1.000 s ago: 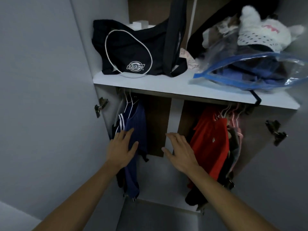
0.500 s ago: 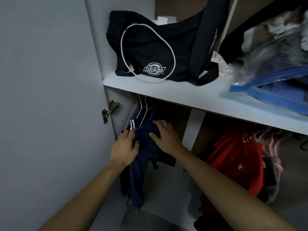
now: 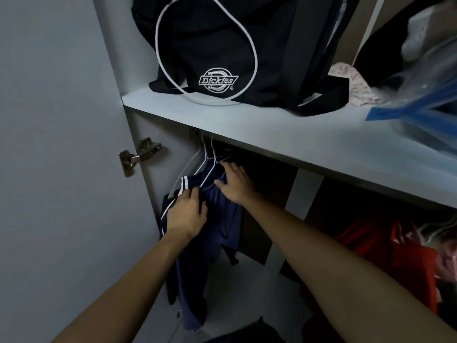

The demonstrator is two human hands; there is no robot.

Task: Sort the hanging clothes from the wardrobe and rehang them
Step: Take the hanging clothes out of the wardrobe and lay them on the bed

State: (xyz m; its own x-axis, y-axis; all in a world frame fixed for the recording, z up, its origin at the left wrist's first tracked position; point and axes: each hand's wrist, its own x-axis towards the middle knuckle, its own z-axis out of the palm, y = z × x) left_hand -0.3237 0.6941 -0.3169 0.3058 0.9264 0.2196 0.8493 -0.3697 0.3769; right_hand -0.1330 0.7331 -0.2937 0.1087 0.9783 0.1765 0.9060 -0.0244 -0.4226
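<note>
Both hands are on the navy clothes point(image 3: 217, 219) hanging at the far left of the wardrobe rail: the left hand point(image 3: 186, 214) has its fingers curled into the fabric by the white-striped edge, a grip on the cloth itself, while the right hand point(image 3: 235, 184) lies flatter, fingers spread against the garment just under the white hangers point(image 3: 210, 159), pressing rather than grasping as far as I can tell. The hanger hooks vanish up behind the lip of the shelf point(image 3: 247, 125), so the rail itself is hidden. This looks like the opening of the sorting step, parting the navy pieces to pick one out. Next, I judge, a hand needs to climb to a hanger neck and lift the hook clear without dragging its neighbour along. Further right hang red clothes point(image 3: 385, 253), well apart from the navy ones. On the shelf above sits a black Dickies bag point(image 3: 222, 45), beside a clear blue-edged plastic bag point(image 3: 420, 95). A metal hinge point(image 3: 138, 154) shows on the left door.
</note>
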